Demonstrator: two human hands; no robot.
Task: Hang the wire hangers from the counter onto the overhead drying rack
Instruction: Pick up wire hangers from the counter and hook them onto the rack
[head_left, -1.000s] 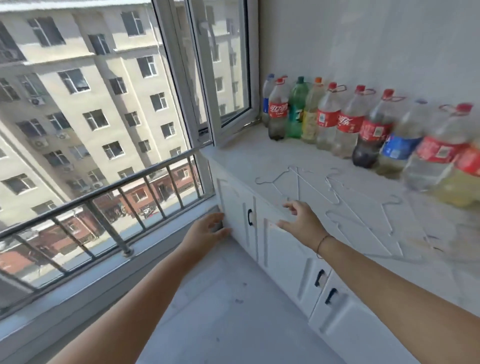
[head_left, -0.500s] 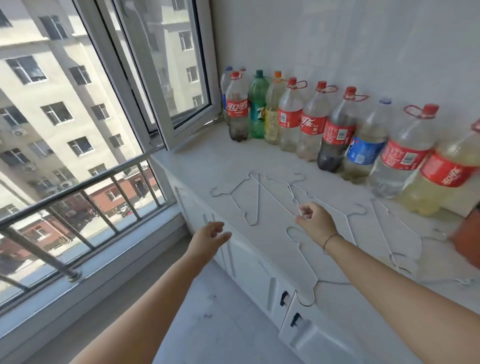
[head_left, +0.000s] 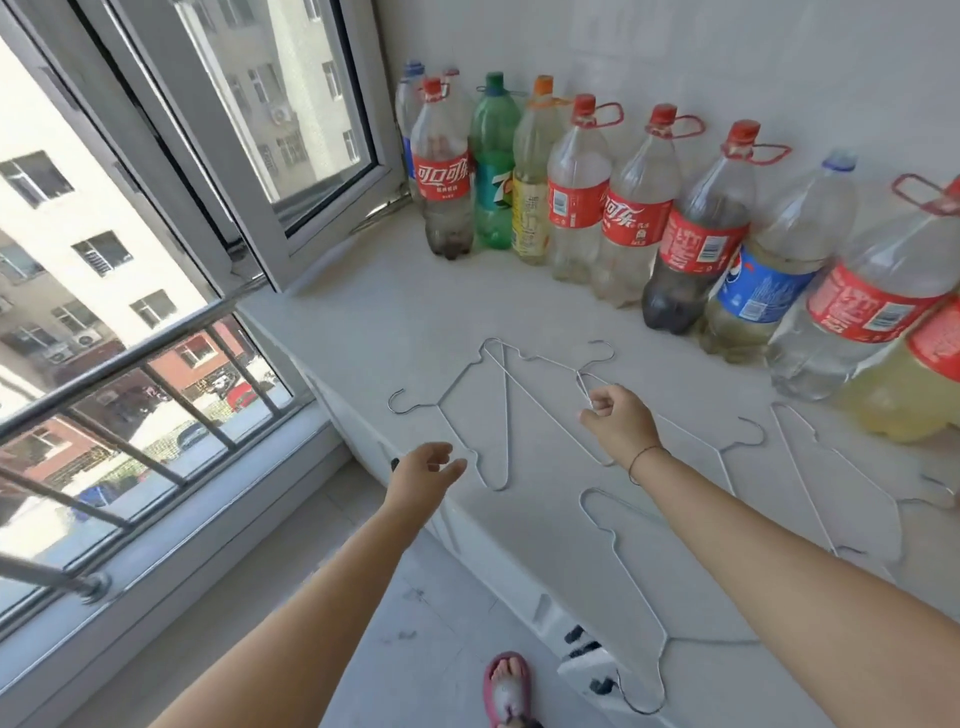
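- The right hand (head_left: 618, 426), fingers curled, pinches the neck of a wire hanger (head_left: 583, 384) lying flat on the surface (head_left: 395, 322). Its hook points far and its body spreads left.
- The left hand (head_left: 423, 470), relaxed and empty, is nearer the leftmost hanger (head_left: 426, 407).

A white desk (head_left: 395, 312) runs along a pale tiled wall (head_left: 727, 52), and white cabinet doors (head_left: 519, 587) with dark handles (head_left: 582, 642) sit below its front edge. At the desk's left end a window sash (head_left: 291, 104) stands open into the room. A metal railing (head_left: 130, 358) crosses the large pane beside it, with sunlit apartment blocks (head_left: 78, 234) beyond. A row of plastic soda bottles (head_left: 576, 197) lines the desk's back edge against the wall. The floor (head_left: 415, 649) is pale grey. Bright daylight fills the room.
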